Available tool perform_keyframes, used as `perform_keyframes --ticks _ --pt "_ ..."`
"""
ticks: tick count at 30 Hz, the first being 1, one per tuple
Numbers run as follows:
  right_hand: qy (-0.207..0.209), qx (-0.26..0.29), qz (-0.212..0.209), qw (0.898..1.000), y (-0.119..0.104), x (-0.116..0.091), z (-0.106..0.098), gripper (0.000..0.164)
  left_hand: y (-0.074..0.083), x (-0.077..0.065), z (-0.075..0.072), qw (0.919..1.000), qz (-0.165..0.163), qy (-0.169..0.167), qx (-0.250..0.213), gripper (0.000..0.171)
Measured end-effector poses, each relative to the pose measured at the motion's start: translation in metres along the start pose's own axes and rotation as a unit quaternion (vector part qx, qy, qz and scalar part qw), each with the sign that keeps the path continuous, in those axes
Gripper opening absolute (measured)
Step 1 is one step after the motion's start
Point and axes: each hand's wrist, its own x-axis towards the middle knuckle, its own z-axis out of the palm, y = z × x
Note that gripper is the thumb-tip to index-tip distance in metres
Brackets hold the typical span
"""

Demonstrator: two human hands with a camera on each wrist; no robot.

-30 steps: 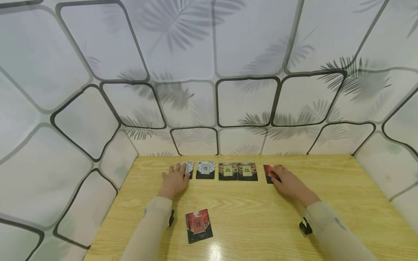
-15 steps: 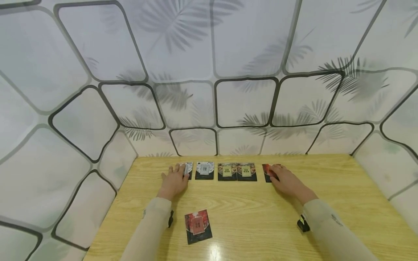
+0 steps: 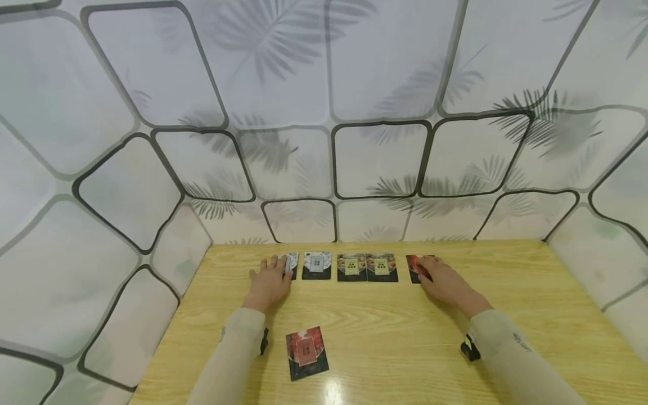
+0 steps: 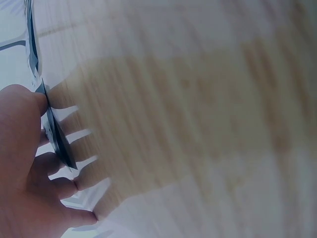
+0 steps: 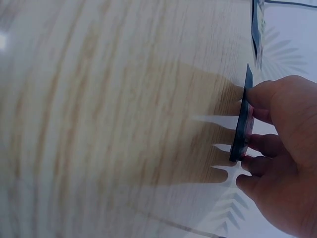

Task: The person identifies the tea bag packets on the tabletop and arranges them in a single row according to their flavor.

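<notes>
My left hand point(image 3: 269, 284) rests on a white-and-black sachet point(image 3: 292, 266) at the left end of a row, covering much of it. Its fingers are spread, and fingers and thumb touch the sachet point(image 4: 58, 141) in the left wrist view. At the row's right end my right hand point(image 3: 445, 282) lies over a red-and-black sachet point(image 3: 413, 269), hiding its right part. Thumb and fingertips touch that sachet point(image 5: 241, 131) from above in the right wrist view. Between the hands lie another white sachet point(image 3: 316, 265) and two yellow-labelled sachets point(image 3: 352, 267), side by side.
A second red sachet point(image 3: 307, 353) lies slightly turned on the wooden table point(image 3: 385, 332), nearer to me. Behind the row stands a patterned wall point(image 3: 374, 219). Dark wrist straps point(image 3: 470, 349) show at both sleeves.
Both hands stay on the same sachets. The view shifts very slightly; nothing else visibly moves.
</notes>
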Motion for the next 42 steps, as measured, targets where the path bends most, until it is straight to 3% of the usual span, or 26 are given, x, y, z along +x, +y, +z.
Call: perform_keyframes --ticks 18,23,30,36,42 --pt "0.026 -0.006 -0.009 1.000 -0.008 0.001 0.003 0.046 0.002 -0.002 -0.004 0.9999 -0.001 -0.004 -0.010 0.062" --pt "0.020 0.015 -0.016 1.000 -0.032 0.000 0.007 0.046 0.002 -0.002 -0.004 0.9999 -0.001 -0.005 -0.013 0.062" --pt "0.010 0.016 -0.073 0.997 -0.082 -0.005 0.017 0.051 0.001 -0.002 -0.003 0.9999 -0.003 -0.006 -0.013 0.062" --pt "-0.038 0.013 -0.114 0.993 -0.123 -0.011 0.028 0.052 0.000 -0.001 -0.001 0.9999 -0.001 -0.006 -0.009 0.062" --pt "-0.065 0.001 -0.153 0.986 -0.149 -0.014 0.044 0.054 0.000 -0.002 -0.001 1.0000 0.002 -0.005 -0.007 0.062"
